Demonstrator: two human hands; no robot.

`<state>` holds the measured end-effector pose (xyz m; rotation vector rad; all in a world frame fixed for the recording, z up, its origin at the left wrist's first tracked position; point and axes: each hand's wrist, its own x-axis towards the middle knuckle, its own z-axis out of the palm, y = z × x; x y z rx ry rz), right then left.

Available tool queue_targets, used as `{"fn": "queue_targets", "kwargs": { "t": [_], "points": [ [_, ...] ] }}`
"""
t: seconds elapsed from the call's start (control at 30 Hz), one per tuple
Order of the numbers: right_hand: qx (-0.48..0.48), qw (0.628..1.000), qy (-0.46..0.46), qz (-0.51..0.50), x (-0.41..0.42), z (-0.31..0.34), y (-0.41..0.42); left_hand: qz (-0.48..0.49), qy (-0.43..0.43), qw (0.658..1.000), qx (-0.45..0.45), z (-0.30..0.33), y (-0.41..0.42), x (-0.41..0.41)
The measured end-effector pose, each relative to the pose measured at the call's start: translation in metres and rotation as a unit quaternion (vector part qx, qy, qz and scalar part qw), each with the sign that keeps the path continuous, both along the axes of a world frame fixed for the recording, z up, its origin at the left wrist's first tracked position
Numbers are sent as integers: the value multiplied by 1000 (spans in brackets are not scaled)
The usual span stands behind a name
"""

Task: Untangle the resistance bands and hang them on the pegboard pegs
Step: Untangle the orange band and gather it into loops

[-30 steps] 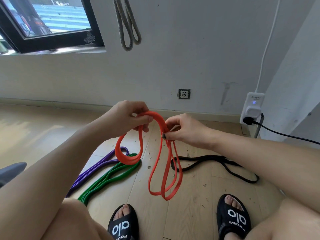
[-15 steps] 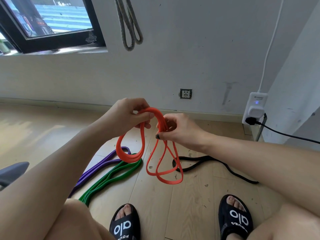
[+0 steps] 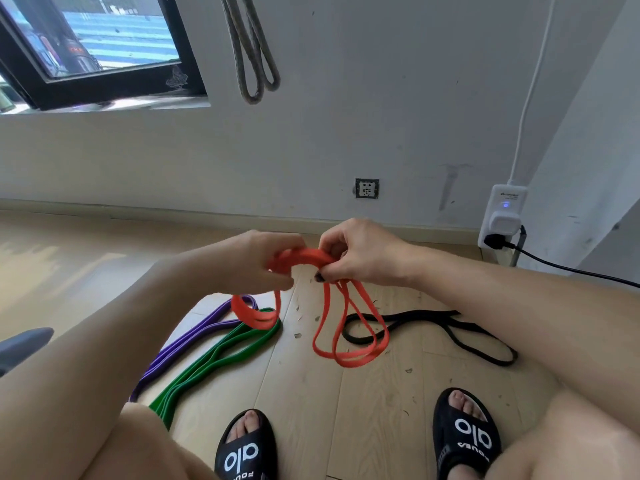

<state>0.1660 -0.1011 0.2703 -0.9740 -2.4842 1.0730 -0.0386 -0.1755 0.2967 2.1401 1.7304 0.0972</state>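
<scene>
A pale wall (image 3: pixel 381 116) fills the upper half of the frame, with a dark-framed window (image 3: pixel 93 50) at upper left, and a light wooden floor (image 3: pixel 304 393) spreads across the lower half. Grey looped bands (image 3: pixel 254 53) hang down the wall at upper centre. On the floor at lower left lie a green band (image 3: pixel 221 358) and a purple band (image 3: pixel 194 337) side by side, touching along their length; a black band (image 3: pixel 433 327) lies right of centre. In mid-frame, held above the floor, is the orange band (image 3: pixel 332 327), bunched into several loops. The left hand (image 3: pixel 256 261) grips the top of the bunch with curled fingers, and one loop hangs below it in front of the ends of the purple and green bands. The right hand (image 3: pixel 360 254) pinches the same bunch just beside the left hand, and longer loops dangle under it. Two feet in black slides (image 3: pixel 467 434) show along the bottom edge. A white plug adapter (image 3: pixel 502 216) sits on the wall at right, and a wall socket (image 3: pixel 367 188) lies at centre.
</scene>
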Motion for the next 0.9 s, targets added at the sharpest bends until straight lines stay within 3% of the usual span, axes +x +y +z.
{"fn": "queue_targets", "kwargs": {
  "t": [0.3,0.57,0.9],
  "points": [
    [-13,1000,19,5,13,7,2,1,-93,996,13,5,5,20],
    [-45,999,28,-3,29,-3,5,72,-245,967,-12,8,5,24],
    [36,998,20,-38,36,-2,6,138,-310,941,-14,14,2,21]
  ]
}}
